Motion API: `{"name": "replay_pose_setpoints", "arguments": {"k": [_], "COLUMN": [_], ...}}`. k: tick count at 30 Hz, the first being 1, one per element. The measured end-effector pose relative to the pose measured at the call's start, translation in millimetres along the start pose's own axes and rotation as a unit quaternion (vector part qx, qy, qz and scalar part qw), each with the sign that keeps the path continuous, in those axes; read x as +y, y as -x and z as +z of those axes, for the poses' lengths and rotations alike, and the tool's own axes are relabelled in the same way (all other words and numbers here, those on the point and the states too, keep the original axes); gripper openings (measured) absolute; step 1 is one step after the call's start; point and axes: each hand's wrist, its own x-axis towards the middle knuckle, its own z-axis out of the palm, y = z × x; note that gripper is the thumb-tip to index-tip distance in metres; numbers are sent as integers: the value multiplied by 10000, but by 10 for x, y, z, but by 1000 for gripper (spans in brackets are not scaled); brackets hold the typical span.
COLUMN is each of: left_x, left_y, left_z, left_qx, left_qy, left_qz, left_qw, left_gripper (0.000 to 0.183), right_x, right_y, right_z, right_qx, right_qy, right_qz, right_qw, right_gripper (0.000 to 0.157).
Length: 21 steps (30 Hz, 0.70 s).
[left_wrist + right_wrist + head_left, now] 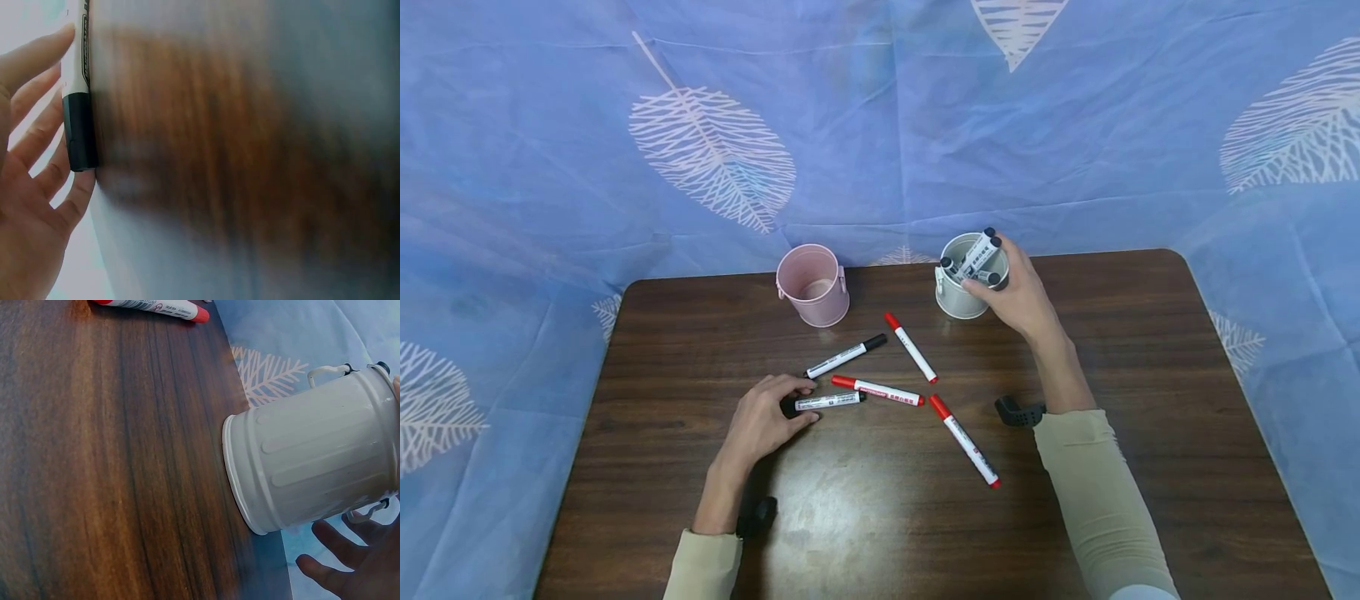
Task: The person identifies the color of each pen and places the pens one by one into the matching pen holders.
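Observation:
My left hand [767, 419] reaches around a black-capped whiteboard marker [829, 401] on the table, thumb on one side and fingers on the other. In the left wrist view the thumb tip overlaps the white barrel of this marker [76, 53], with the other fingers spread behind. My right hand [1021, 292] is at the right side of the white bucket [962, 302], thumb by the front rim. Several black-capped markers [979, 254] stand inside, two leaning close to the fingers. The right wrist view shows fingers [340, 547] spread beside the bucket's wall.
A pink bucket [820, 310] stands at the table's back edge, left of the white one. Another black-capped marker [842, 358] and three red-capped markers, including one at the front right [966, 443], lie mid-table [880, 500]. A blue leaf-patterned cloth [850, 150] hangs behind.

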Motion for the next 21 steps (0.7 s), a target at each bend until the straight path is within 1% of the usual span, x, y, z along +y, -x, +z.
{"name": "replay_pose_setpoints", "arguments": {"k": [4, 8, 15, 21], "left_x": [-8, -15, -38, -55], "left_y": [-12, -18, -2, -6], "left_z": [15, 33, 53, 64], "left_qx": [-96, -97, 1, 94], "left_qy": [-83, -202, -228, -134], "left_qz": [-46, -48, 54, 153], "left_qw": [9999, 9997, 9997, 9997], "left_gripper": [42, 41, 37, 24], "right_x": [-7, -12, -11, -3], "right_y": [4, 4, 18, 8], "right_z": [-6, -11, -1, 1], "right_qx": [-10, 9, -58, -18], "right_qy": [28, 46, 60, 105], "right_qz": [36, 34, 102, 107], "right_qw": [10000, 10000, 9999, 9999], "right_gripper": [97, 97, 99, 99]}}
